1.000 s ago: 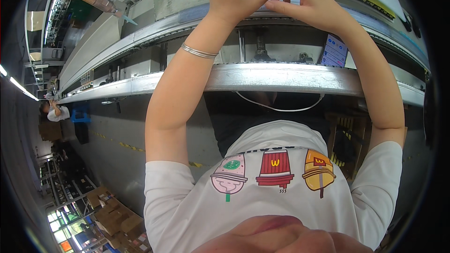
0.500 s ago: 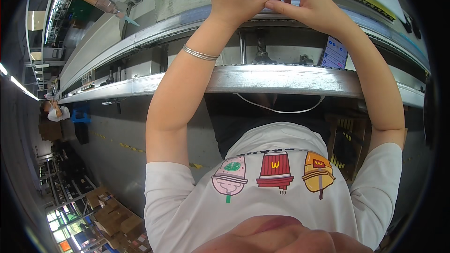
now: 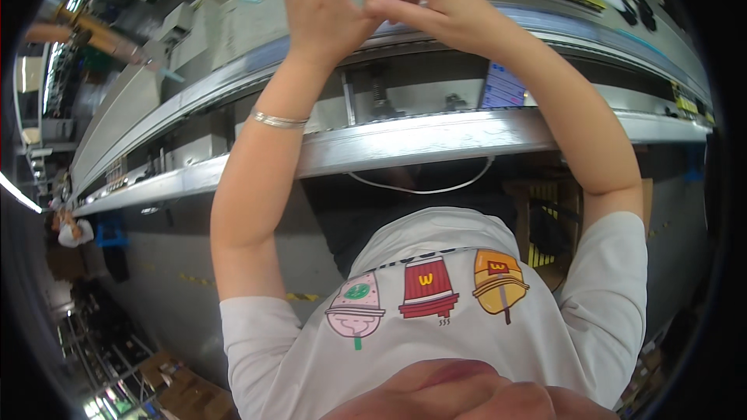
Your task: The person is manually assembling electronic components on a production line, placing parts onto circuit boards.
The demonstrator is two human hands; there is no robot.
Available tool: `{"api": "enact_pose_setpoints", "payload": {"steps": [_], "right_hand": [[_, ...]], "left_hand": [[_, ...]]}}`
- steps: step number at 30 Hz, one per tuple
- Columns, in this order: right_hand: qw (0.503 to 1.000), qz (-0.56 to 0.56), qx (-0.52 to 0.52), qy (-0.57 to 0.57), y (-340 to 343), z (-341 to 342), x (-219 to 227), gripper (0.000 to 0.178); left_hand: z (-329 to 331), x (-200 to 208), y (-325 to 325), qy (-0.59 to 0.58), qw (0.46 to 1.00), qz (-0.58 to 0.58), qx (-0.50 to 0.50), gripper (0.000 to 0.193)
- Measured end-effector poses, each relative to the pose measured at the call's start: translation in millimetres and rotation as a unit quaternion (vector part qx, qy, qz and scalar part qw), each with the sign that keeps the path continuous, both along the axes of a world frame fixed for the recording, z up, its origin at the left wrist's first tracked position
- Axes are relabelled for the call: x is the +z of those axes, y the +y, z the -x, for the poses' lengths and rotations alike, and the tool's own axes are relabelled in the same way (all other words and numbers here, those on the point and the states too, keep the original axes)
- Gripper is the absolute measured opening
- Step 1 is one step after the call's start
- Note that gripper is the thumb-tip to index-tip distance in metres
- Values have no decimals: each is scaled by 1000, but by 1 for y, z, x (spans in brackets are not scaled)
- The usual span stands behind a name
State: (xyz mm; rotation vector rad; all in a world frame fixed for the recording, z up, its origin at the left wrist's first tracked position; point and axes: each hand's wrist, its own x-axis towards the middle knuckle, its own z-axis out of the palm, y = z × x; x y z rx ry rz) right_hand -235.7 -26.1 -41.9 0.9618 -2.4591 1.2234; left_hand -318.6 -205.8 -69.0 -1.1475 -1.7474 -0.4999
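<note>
Both my hands are raised together at the top of the view, above the far metal rail point(image 3: 249, 58). My left hand point(image 3: 323, 15) shows its back; its fingers run up to the upper edge and their tips cannot be seen. Silvery bangles point(image 3: 278, 120) circle that wrist. Thumb and forefinger of my right hand point(image 3: 436, 8) are pinched together against the thumb side of the left. Whatever sits in this pinch is too small or too hidden to make out. Below, between the rails, a phone point(image 3: 504, 87) with a lit purplish screen leans upright.
A broad silver rail point(image 3: 428, 136) crosses in front of my body, with a white cable point(image 3: 420, 190) looping under it. An orange-brown tube with a pale pointed nozzle point(image 3: 170, 75) hangs at upper left. Far left are another person point(image 3: 74, 232) and a blue stool point(image 3: 111, 232).
The whole view has swung, so rails, phone and arms appear further left. My hands stay together, with the right thumb and forefinger still pinched beside the left hand.
</note>
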Motion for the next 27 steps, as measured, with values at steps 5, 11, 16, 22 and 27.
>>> {"api": "enact_pose_setpoints", "payload": {"steps": [5, 11, 16, 22, 27], "right_hand": [[999, 23, -26, -9, 1, 4, -15, 9], [997, 57, -10, 49, 3, 1, -18, 14], [998, 46, -5, 40, -3, 0, -14, 12], [998, 55, -21, 29, 1, 3, -20, 12], [998, 60, -20, 21, 2, -1, -17, 14]], "left_hand": [[-6, 1, 9, 74, 996, -50, 21, 70], [-1, 2, 0, 17, 1000, -8, -13, 85], [21, -9, -3, 91, 994, -50, 17, 81], [-16, 10, 4, -77, 997, -17, -19, 84], [-28, 18, 6, -143, 989, -22, -32, 84]]}}
